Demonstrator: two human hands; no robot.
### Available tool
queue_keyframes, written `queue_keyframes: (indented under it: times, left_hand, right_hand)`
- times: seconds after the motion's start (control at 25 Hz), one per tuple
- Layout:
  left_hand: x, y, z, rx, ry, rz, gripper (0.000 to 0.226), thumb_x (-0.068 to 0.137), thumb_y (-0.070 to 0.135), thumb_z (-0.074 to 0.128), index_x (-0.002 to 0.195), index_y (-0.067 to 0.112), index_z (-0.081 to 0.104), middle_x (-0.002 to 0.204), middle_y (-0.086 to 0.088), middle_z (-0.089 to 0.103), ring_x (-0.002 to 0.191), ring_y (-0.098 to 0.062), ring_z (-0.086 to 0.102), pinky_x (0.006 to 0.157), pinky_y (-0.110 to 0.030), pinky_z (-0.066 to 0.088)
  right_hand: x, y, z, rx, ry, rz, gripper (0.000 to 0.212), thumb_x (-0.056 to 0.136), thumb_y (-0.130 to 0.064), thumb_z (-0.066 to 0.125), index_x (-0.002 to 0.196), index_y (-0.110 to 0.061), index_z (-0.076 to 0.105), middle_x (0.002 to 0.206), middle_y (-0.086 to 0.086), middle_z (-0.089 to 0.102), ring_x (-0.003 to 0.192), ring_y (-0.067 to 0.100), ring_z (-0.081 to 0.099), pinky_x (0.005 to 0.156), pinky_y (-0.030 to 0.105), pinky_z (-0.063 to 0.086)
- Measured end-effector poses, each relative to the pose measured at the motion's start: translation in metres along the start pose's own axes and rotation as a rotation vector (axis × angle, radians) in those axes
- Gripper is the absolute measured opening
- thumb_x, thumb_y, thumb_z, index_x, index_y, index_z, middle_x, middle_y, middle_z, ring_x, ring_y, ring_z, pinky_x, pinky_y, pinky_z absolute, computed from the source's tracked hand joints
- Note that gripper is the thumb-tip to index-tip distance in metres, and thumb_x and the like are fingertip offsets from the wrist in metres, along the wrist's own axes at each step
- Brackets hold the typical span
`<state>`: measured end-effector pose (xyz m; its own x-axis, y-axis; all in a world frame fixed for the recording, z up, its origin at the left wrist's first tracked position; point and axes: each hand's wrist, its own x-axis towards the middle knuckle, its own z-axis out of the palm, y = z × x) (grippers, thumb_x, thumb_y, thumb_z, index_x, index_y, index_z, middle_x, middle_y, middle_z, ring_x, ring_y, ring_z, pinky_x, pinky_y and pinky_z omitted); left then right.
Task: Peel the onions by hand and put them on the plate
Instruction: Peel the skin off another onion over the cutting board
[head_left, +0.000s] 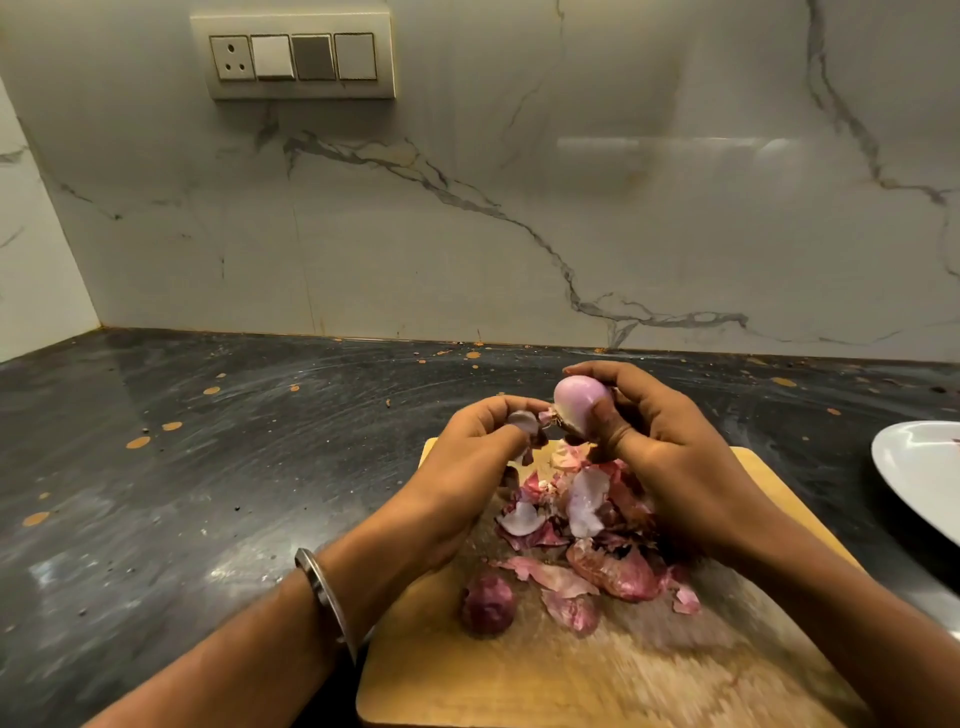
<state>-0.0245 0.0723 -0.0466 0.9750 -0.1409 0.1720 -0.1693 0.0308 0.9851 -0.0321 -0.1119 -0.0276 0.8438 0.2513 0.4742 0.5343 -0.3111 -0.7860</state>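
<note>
Kitchen counter, mid-peel. Our right hand (670, 441) grips a mostly bare onion (575, 408), fingers and thumb curled round it, raised above the cutting board (597, 680). Our left hand (467, 457) pinches a strip of skin (524, 422) at the onion's lower end, fingers curled on it, the strip seemingly attached near the root.

Below the hands a heap of peels (587, 530) lies on the board. One unpeeled onion (488, 605) sits on the board near the left wrist. The white plate (914, 467) stands at the right edge of view, off the board, and what shows of it is almost bare (a dark speck near the rim, too small to name).

How we'd do this step well, as a judgement: keep the right-hand hold firm but not crushing, since the bared flesh looks slick. Pull the strip toward the root end and away, so it tears off whole and falls on the heap. Turn the onion to check for dry patches before carrying it right to the plate.

Writing and brands: none readable. The wall switch panel (293, 57) carries a socket and three rocker switches, no legible marks. The bangle (327, 603) on the left wrist is plain.
</note>
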Motion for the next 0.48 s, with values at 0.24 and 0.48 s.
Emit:
queue_keyframes:
  times: [0.24, 0.48]
  left_hand:
    - [-0.0053, 0.0035, 0.0036, 0.131, -0.016, 0.038, 0.026, 0.1, 0.023, 0.053, 0.093, 0.01, 0.075, 0.087, -0.003, 0.075, 0.082, -0.014, 0.067, 0.074, -0.03, 0.052]
    - [-0.0043, 0.0099, -0.0011, -0.006, -0.072, 0.173, 0.03, 0.095, 0.017, 0.061, 0.124, 0.016, 0.065, 0.106, -0.009, 0.075, 0.089, -0.015, 0.07, 0.069, -0.029, 0.054]
  right_hand:
    - [0.0009, 0.0012, -0.0018, -0.061, -0.008, -0.024, 0.035, 0.096, -0.019, 0.063, 0.128, -0.033, 0.059, 0.117, -0.015, 0.066, 0.109, 0.006, 0.063, 0.095, 0.034, 0.055]
    - [0.0025, 0.0025, -0.002, -0.021, -0.025, -0.009, 0.038, 0.09, -0.016, 0.07, 0.124, -0.03, 0.06, 0.121, -0.008, 0.062, 0.106, 0.012, 0.067, 0.09, 0.034, 0.059]
